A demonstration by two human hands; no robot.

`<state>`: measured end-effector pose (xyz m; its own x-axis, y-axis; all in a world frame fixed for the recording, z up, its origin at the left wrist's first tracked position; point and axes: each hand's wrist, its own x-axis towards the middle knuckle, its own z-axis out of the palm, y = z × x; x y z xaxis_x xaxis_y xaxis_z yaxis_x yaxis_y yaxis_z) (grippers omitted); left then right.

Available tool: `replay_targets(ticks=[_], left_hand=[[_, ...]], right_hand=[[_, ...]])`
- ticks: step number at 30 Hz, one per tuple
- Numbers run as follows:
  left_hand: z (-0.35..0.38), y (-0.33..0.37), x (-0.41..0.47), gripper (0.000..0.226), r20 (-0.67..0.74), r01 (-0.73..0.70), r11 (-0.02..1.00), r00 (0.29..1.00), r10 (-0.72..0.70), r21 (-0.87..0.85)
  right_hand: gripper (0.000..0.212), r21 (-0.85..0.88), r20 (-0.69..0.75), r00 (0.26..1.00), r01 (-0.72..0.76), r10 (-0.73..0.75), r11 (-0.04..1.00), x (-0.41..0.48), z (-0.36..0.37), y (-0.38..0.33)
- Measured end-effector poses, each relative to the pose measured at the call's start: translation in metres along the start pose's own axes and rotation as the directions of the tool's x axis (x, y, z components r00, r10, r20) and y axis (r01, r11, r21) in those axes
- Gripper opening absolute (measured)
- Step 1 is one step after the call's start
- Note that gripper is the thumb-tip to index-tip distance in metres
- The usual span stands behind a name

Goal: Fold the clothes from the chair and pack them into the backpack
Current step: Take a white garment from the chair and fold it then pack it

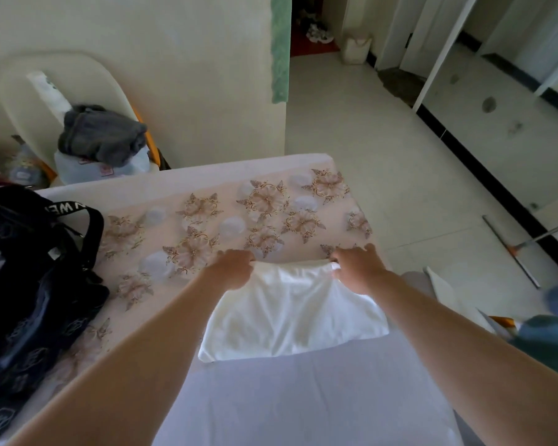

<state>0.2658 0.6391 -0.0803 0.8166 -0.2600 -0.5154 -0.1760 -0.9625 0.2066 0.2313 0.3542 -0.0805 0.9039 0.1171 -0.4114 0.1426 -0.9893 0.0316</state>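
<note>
- On the near half of the bed, we see a white garment [290,313] lying flat as a soft, roughly rectangular fold, smooth with a few shallow creases.
- It rests partly on a plain pale lilac sheet [303,397] and partly on the floral bedcover [207,204], a thin fabric printed with brown flowers and pale round blotches.
- The left hand [234,268] holds the garment's far left corner, fingers curled together and pinching the bunched edge.
- The right hand [356,267] holds the far right corner the same way, fingers curled over the cloth, which gathers into small folds under them.
- Both bare forearms reach in from the near edge, one on each side of the garment.
- At the left, the backpack [29,284] sits on the bed, black and slumped, with a glossy patterned body and a webbing strap bearing white letters; it lies well apart from the garment.
- Far left, beyond the bed, stands the chair [23,101], a cream moulded shell with a rounded back.
- On its seat, we see a grey garment [100,133], thick and fuzzy, crumpled on top of a white plastic bag [78,169].
- A green towel [281,49] hangs on the wall corner at the far side.
- On the tiled floor to the right lies a long-handled squeegee [509,252].
</note>
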Motion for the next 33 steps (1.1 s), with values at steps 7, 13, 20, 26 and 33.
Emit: replay_targets(ticks=[7, 13, 20, 26, 33], left_hand=[[0.024, 0.005, 0.012, 0.046, -0.222, 0.021, 0.970, 0.974, 0.034, 0.242], [0.073, 0.049, -0.012, 0.048, -0.435, -0.224, 0.974, 0.874, 0.216, 0.035], [0.121, 0.016, -0.034, 0.078, -0.365, 0.010, 0.998, 0.931, 0.014, 0.065], [0.126, -0.020, -0.035, 0.083, -0.361, -0.010, 0.996, 0.932, 0.044, 0.094], [0.068, -0.054, -0.019, 0.070, -0.319, 0.038, 0.939, 0.945, 0.079, 0.343]], right_hand=[[0.016, -0.221, -0.376, 0.925, -0.029, -0.058, 0.975, 0.026, 0.033, -0.002], [0.043, -0.134, -0.523, 0.815, 0.211, -0.250, 0.968, 0.024, 0.045, -0.024], [0.065, -0.110, -0.252, 0.893, 0.355, -0.372, 0.928, 0.004, 0.066, -0.028], [0.070, -0.125, -0.207, 0.942, 0.242, -0.264, 0.962, 0.000, 0.065, -0.035], [0.070, -0.049, -0.229, 0.968, 0.093, -0.102, 0.994, -0.037, 0.067, -0.067]])
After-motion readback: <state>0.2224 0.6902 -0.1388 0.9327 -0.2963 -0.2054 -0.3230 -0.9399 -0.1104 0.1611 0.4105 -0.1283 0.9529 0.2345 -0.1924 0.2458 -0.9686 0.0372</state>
